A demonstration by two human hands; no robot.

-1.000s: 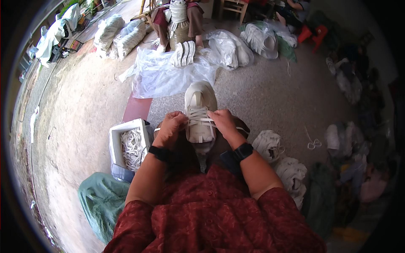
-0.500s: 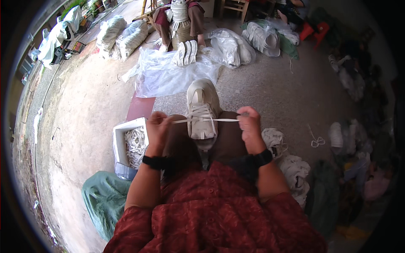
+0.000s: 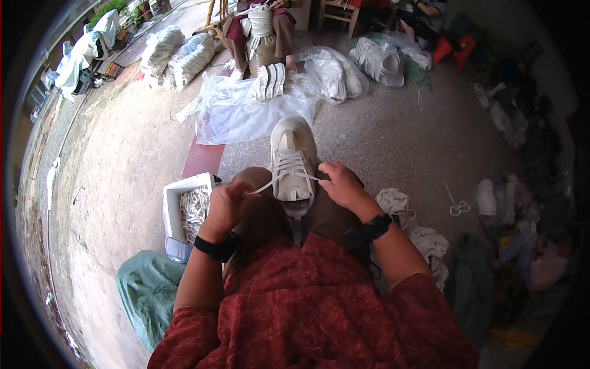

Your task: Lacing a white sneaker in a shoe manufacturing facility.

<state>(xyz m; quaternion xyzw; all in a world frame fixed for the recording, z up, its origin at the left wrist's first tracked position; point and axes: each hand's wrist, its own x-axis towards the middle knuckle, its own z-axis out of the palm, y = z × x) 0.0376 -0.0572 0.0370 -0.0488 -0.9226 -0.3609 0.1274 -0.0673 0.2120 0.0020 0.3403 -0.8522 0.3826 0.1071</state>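
Observation:
A cream sneaker (image 3: 294, 142) sits between my knees, its toe pointing away from me. White shoelace (image 3: 292, 165) crosses its tongue in several rows, and a loose end runs out to each side. Left of the shoe, my left hand (image 3: 230, 202) is closed in a pinch on one lace end, with the strand slanting down to it. Close by the shoe's right side, my right hand (image 3: 342, 184) has its thumb and forefinger at the other lace end, which stretches from the eyelets to the fingertips.
On my left stands a white box (image 3: 171, 212) heaped with white laces (image 3: 194, 212), by a green cloth bundle (image 3: 150, 289). White shoe parts (image 3: 428, 249) lie to my right. Ahead, plastic sheeting (image 3: 230, 111) covers the floor before a seated person (image 3: 284, 34), with filled bags (image 3: 192, 59) around.
My right hand has moved left toward the shoe, and my left hand has dropped lower. The lace, earlier straight and taut across the shoe, now slants down to the left hand.

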